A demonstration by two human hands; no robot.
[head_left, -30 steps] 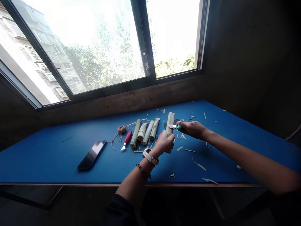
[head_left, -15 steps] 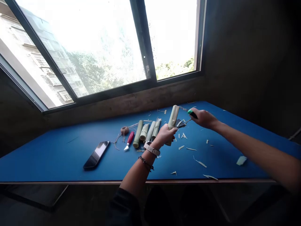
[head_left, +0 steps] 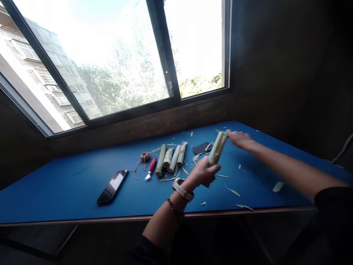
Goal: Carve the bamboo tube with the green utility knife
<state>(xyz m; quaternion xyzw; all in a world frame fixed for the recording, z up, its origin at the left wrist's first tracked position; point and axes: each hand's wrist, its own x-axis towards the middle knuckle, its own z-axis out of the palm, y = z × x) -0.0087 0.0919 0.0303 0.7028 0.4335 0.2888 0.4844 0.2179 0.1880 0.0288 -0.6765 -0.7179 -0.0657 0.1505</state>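
In the head view, my left hand (head_left: 204, 172) is wrapped round the lower part of a pale bamboo piece (head_left: 217, 148). The bamboo is held tilted above the table, its upper end leaning right and away. Closed round a green-handled knife (head_left: 225, 133), my right hand (head_left: 240, 140) is at the bamboo's upper end. The fingers cover most of the handle, and the blade, blurred, is partly behind the bamboo. Left of my hands lie several bamboo pieces (head_left: 174, 158) side by side, with a red-handled knife (head_left: 152, 164) next to them.
A blue table (head_left: 82, 187) stands under a window (head_left: 118, 55). On it lie a black phone (head_left: 112, 187), a ball of twine (head_left: 145, 157) and a dark flat object (head_left: 200, 148). Bamboo shavings (head_left: 233, 192) are scattered towards the right and front edge.
My left hand has brought the bamboo rightward and a little nearer, tilting it more to the right. The knife, earlier apart to the right, is now at the bamboo's top end.
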